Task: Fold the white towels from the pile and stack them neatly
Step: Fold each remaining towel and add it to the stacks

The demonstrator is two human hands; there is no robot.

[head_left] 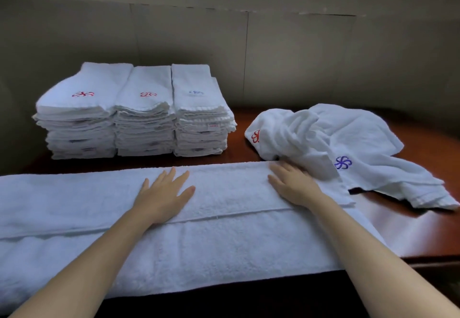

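- The towel I am folding (186,230) lies lengthwise along the table's near edge, with its front part hanging a little over that edge. Its far long side is already folded toward me, so a hem line runs across the middle. I judge it sits here so that I can flatten it close to my body.
- My left hand (163,194) lies palm down on the folded flap near the towel's middle, fingers straight and slightly spread. It presses the cloth and grips nothing.
- My right hand (290,185) rests flat on the same flap toward the towel's right end, fingers straight and close together. Its fingertips reach the far fold, just beside the loose towels.
- Both palms are flat, I think, to smooth the flap and hold the fold in place before the next fold.
- The unfolded pile (336,143) sits crumpled toward the table's (398,233) right edge — within easy reach of my right hand, with red and blue emblems showing.
- The finished stacks (134,113) stand in three neat columns toward the table's far left corner, close to the wall and well apart from my working strip — out of the way.
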